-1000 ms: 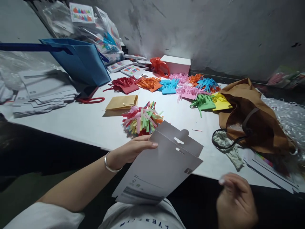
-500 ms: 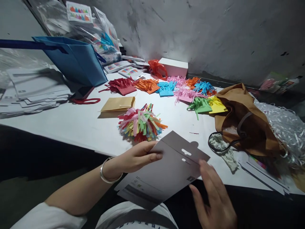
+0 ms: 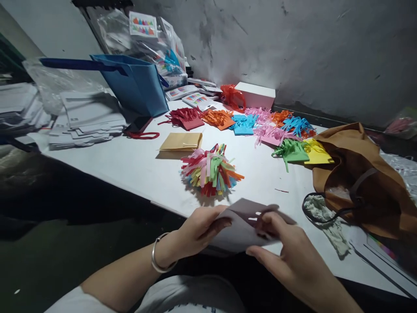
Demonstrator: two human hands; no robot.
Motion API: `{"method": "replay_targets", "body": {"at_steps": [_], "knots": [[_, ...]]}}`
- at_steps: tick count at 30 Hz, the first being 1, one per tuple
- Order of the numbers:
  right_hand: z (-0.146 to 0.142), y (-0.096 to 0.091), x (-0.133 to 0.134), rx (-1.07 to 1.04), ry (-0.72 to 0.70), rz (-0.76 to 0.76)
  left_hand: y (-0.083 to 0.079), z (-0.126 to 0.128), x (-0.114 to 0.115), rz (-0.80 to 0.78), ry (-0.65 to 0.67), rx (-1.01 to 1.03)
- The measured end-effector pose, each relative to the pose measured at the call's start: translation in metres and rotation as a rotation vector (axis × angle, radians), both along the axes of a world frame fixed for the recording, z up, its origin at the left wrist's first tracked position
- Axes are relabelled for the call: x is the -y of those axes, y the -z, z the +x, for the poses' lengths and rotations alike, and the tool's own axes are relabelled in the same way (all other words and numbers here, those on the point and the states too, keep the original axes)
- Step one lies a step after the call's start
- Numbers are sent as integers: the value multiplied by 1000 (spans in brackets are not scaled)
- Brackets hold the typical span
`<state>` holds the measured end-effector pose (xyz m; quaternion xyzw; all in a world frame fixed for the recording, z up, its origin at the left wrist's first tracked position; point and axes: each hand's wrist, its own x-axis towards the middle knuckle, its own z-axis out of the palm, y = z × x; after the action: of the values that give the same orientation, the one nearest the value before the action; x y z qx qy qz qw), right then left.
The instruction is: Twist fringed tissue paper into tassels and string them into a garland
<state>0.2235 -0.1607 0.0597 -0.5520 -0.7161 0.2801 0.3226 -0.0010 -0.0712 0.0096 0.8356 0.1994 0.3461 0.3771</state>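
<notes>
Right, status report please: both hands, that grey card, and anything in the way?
Left hand and right hand both grip the grey card, at the near edge of the table. Multicoloured tassel bundle just beyond, not touching.

My left hand (image 3: pixel 202 228) reaches in from 8 o'clock, forearm bare, thumb on top and fingers pinched shut. My right hand (image 3: pixel 289 256) comes from 5 o'clock, back up, fingertips curled toward 10 o'clock, pinching just beside the left.
</notes>
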Motion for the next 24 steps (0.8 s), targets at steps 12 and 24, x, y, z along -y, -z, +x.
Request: {"method": "replay_targets", "body": {"at_steps": [12, 24], "knots": [[6, -5, -30, 368, -418, -625, 28, 11, 23, 276, -140, 147], [-11, -8, -4, 362, -406, -374, 55, 15, 39, 106, 201, -56]]}}
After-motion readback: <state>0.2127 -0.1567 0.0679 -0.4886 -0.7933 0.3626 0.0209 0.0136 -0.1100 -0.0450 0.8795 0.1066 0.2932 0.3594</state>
